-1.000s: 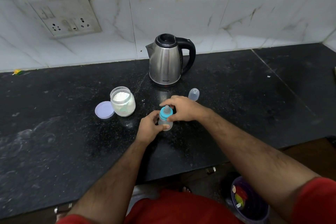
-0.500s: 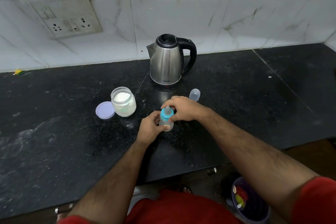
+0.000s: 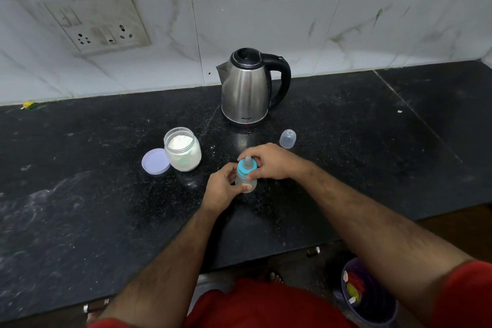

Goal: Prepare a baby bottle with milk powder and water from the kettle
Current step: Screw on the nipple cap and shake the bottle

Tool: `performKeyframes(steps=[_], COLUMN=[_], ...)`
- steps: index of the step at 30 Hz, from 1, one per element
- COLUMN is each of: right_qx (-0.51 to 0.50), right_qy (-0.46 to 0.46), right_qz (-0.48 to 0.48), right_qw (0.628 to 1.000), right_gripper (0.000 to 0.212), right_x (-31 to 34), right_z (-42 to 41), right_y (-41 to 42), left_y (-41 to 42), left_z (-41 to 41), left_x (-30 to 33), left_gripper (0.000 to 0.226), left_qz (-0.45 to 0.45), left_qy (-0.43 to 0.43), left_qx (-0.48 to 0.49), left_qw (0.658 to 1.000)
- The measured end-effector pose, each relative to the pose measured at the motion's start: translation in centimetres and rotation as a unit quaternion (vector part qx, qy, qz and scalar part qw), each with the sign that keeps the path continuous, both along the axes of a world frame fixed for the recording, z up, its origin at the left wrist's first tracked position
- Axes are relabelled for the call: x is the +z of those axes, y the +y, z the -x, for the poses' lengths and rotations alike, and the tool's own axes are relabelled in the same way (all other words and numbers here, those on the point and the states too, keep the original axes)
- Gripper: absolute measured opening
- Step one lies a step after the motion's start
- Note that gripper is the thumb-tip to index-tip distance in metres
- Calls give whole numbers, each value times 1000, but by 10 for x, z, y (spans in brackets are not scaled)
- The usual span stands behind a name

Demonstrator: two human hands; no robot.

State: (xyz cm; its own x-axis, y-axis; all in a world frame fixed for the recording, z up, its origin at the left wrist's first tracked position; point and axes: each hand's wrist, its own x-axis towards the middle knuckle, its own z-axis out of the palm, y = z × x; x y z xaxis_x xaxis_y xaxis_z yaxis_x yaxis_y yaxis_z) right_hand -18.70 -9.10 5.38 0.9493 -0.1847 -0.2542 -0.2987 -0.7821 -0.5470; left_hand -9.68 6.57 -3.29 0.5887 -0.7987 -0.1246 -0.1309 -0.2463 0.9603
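A small clear baby bottle with a blue collar and teat stands on the black counter. My left hand grips the bottle's body from the left. My right hand curls its fingers round the blue collar at the top. Behind them stands a steel kettle with a black handle turned right. To the left, an open glass jar holds white milk powder, its lilac lid lying flat beside it. The bottle's clear cap sits on the counter behind my right hand.
A tiled wall with a socket plate runs along the back of the counter. White powder smears mark the counter's left part. Below the counter's front edge on the right stands a dark bin with coloured scraps.
My right hand has shifted slightly round the blue collar while the left keeps hold of the bottle. Everything else on the counter stays where it was.
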Motion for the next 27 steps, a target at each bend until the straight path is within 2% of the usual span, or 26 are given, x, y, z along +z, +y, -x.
performKeyframes(steps=[3, 6, 8, 12, 15, 19, 22, 25, 27], right_qx=[-24, -78, -107, -68, 12, 19, -30, -152, -227], right_qy=[-34, -40, -55, -21, 18, -20, -41, -77, -97], right_qz=[10, 124, 155, 100, 59, 33, 42, 82, 77], right_qw=[999, 988, 981, 992, 998, 999, 998, 982, 966], right_gripper=[34, 42, 48, 47, 63, 43, 40, 40, 40], right_x=[-8, -17, -24, -10, 2, -9, -17, -28, -33], right_z=[4, 11, 14, 8, 2, 0, 9, 14, 13], right_y=[6, 24, 34, 18, 2, 1, 13, 42, 59], left_y=[0, 1, 1, 0, 0, 0, 0, 0, 1], left_z=[1, 3, 4, 0, -1, -1, 1, 2, 2], left_x=[0, -2, -2, -1, -3, -4, -5, -7, -7], left_gripper=[45, 44, 43, 44, 48, 48, 47, 45, 43], left_qz=[3, 8, 8, 4, 0, 3, 6, 7, 8], left_qy=[-2, -12, -19, -15, -19, -20, -26, -52, -62], left_qx=[7, 13, 11, 0, -7, -7, 2, 8, 8], left_qw=[1000, 1000, 1000, 1000, 1000, 1000, 1000, 999, 998])
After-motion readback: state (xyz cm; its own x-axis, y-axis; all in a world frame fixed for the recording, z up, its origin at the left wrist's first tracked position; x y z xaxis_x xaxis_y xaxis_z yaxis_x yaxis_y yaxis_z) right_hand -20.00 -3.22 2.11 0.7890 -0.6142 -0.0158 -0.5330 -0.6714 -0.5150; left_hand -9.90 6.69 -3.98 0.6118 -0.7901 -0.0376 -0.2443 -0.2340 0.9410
